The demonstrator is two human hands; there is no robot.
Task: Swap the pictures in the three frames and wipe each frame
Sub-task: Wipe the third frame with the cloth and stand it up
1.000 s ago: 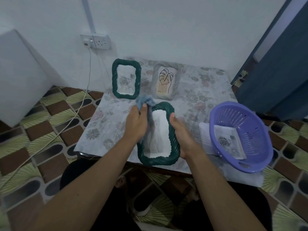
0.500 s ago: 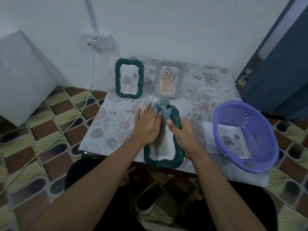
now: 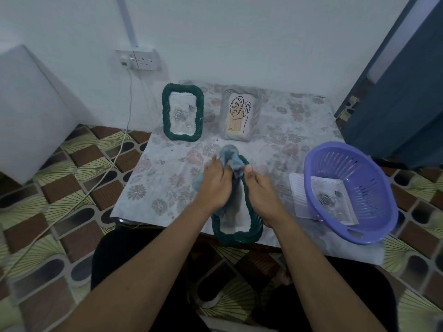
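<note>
A dark green rope-edged frame [image 3: 251,221] stands tilted at the table's near edge, its white inside partly showing. My right hand [image 3: 262,192] grips its right rim, thumb at the top corner. My left hand [image 3: 215,185] holds a blue cloth [image 3: 229,153] bunched over the frame's top and left side. At the back stand a second green frame [image 3: 182,116] with a rose picture and a grey frame [image 3: 239,116] with a leaf drawing.
The table wears a floral cloth [image 3: 167,178]. A purple basket [image 3: 350,192] at the right holds a rose picture [image 3: 330,200] and sits on white paper [image 3: 297,195]. A wall socket [image 3: 139,59] with a cable hangs left; a blue door [image 3: 395,92] stands right.
The held frame has turned more edge-on and my hands have come closer together. The cloth has moved from the frame's upper left to over its top.
</note>
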